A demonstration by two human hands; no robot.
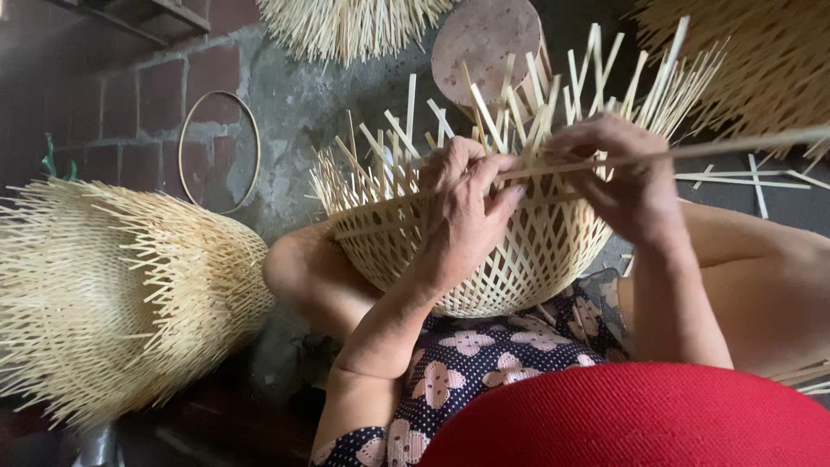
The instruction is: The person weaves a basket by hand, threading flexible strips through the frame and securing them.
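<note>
We see two hands on a half-woven pale bamboo basket — left hand gripping its rim, right hand pinching a long thin bamboo strip.

Place: a home basket-weaving workshop, with the work done low to the ground.
Walls: rough red brick wall with grey mortar.
Stock: a stack of unfinished pale bamboo baskets with bristling strip ends on the left; more such bundles at the top.
Materials: loose pale bamboo strips on the dark floor; a thin round bamboo hoop leaning on the wall.
Work in hand: a half-woven pale bamboo basket resting on a lap.
</note>
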